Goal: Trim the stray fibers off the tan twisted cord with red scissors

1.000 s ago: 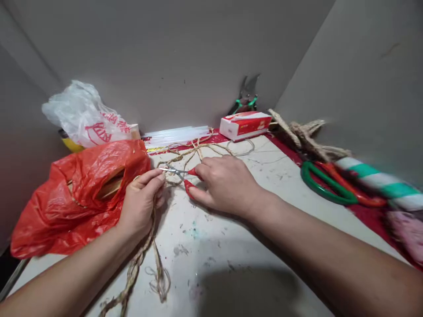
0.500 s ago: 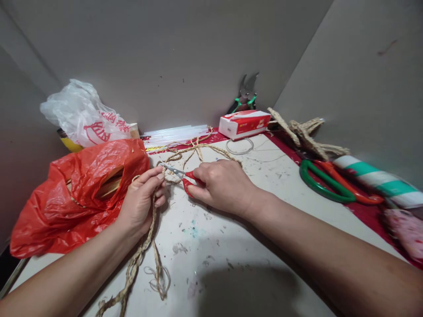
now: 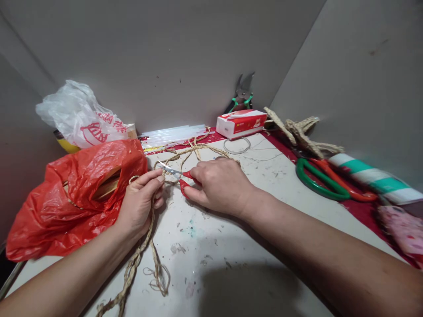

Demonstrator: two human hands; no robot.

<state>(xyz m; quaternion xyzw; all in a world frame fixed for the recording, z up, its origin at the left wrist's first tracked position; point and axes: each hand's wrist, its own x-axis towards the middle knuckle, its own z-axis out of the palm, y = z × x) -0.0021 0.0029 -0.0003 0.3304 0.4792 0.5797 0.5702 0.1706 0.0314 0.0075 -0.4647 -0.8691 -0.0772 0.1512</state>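
Bag (image 3: 53, 207) (red) beside left hand (image 3: 140, 200)

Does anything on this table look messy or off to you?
Yes, mildly. The cord's loose end is frayed into loops near the left forearm. The red bag gapes, showing sticks inside. Dark flecks and a teal stain mark the white tabletop.

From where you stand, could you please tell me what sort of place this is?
Probably a small craft corner: a scuffed white table against grey walls, with braided cord, small red-handled scissors and green-handled pruning shears behind a red-and-white box.
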